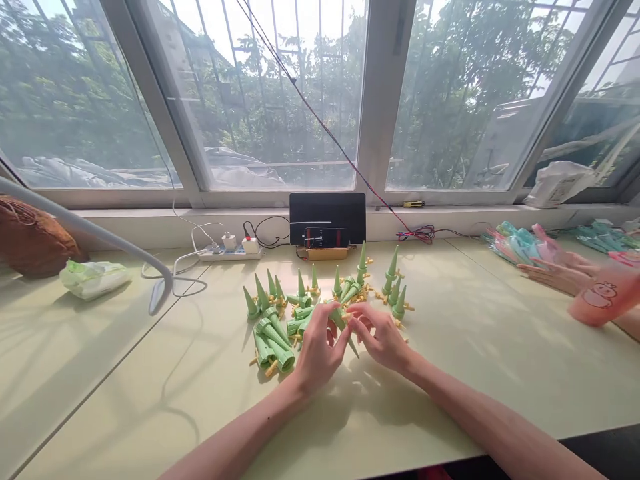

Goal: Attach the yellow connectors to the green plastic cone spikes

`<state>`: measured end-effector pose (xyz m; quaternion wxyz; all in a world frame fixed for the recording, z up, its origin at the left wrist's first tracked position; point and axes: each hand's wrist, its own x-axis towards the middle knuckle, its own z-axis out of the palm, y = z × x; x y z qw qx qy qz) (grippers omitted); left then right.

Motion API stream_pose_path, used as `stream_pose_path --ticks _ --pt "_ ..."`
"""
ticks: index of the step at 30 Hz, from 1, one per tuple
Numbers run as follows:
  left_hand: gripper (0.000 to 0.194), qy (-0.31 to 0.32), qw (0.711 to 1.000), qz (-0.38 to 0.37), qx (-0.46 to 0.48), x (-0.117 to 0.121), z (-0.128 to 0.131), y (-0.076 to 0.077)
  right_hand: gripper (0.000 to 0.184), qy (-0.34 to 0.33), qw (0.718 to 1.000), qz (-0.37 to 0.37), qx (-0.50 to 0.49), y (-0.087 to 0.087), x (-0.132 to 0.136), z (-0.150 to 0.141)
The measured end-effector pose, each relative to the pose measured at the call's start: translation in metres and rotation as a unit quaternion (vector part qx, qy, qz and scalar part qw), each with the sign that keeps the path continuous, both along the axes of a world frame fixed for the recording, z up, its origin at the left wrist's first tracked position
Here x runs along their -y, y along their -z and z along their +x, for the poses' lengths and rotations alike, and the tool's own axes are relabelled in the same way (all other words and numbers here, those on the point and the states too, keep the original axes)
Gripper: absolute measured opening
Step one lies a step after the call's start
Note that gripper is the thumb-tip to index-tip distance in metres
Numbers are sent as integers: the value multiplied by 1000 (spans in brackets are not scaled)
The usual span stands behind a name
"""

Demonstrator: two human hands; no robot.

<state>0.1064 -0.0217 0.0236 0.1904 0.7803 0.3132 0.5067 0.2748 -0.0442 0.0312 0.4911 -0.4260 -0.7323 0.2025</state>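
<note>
My left hand [320, 347] is closed around a green plastic watering spike [354, 347], its pointed end slanting down toward me. At the spike's wider end, the fingertips of my right hand [383, 339] pinch a small yellow valve [347, 316], which touches the spike or sits in it; my fingers partly hide the join. Around my hands lie several hollow green spikes [274, 333] on their sides. Other green spikes [251, 303] stand point up, many with yellow valves at their bases. More small yellow valves [271, 368] are scattered among them.
A dark tablet [327, 208] leans by the window behind the spikes. On the left are a power strip [233, 252], a curved grey lamp arm [115, 237] and a white-green packet [94, 278]. Another person's hands [560, 272], a pink cup [605, 297] and plastic packs [523, 243] are at right.
</note>
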Motion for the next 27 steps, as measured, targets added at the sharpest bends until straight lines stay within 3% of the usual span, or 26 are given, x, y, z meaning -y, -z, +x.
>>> stream_pose_path --ticks 3,9,13,22,27 --pt "29 -16 999 -18 24 -1 -1 -4 23 -17 1000 -5 -6 2 0 -1" --pt "33 -45 987 -128 91 4 -2 -15 33 -57 998 8 6 0 6 -3" --pt "33 -48 981 -144 124 7 -1 -18 40 -49 998 47 -5 -1 7 -6" --pt "29 -21 979 -155 132 11 -3 -17 10 30 990 117 -66 2 8 -9" --pt "25 -2 967 -196 162 18 0 -17 9 28 984 128 -121 1 9 -10"
